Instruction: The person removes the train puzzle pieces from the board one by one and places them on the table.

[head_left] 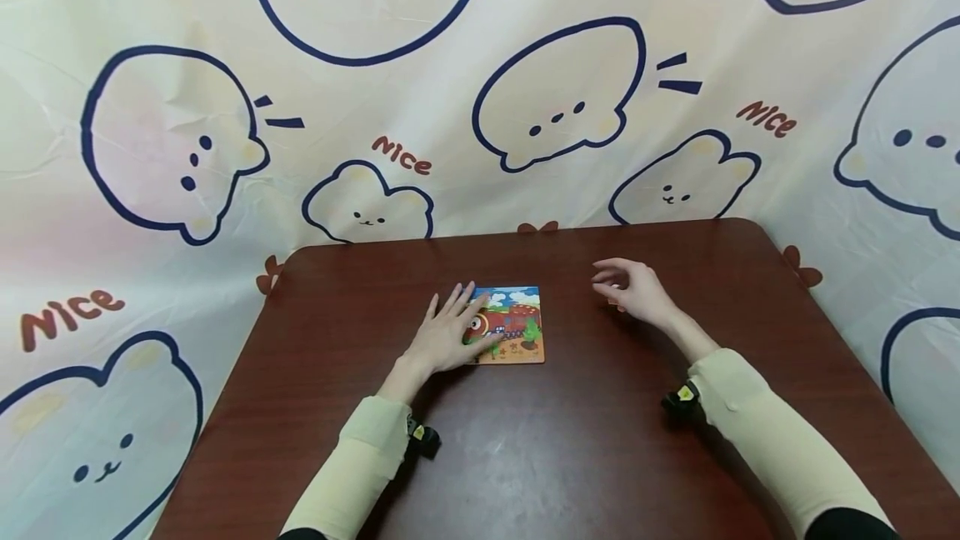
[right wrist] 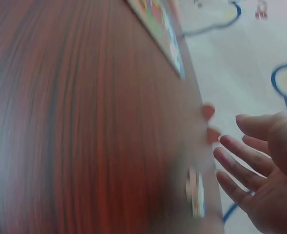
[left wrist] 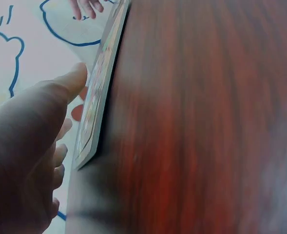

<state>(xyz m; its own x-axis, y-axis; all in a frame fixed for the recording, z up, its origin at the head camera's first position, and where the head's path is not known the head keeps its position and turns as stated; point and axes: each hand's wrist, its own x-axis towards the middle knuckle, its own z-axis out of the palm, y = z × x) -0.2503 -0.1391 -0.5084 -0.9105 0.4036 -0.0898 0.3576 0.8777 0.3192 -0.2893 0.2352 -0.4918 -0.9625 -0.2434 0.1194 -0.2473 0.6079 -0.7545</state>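
left hand [head_left: 447, 334], fingers spread, seemingly steadying board [head_left: 525, 323]; right hand [head_left: 637, 290], fingers apart, hovering near small piece [right wrist: 197, 194]; pinch likely needed.

Bare surface [head_left: 510, 432] leaves passage at six o'clock from the picture board [head_left: 519, 323]. The left hand [head_left: 444, 338] blocks nine; the right hand [head_left: 637, 294] and, apparently, a small piece [right wrist: 197, 195] obstruct three.

The head view faces forward and down from above; both low, close wrist views share the picture board [head_left: 517, 322].
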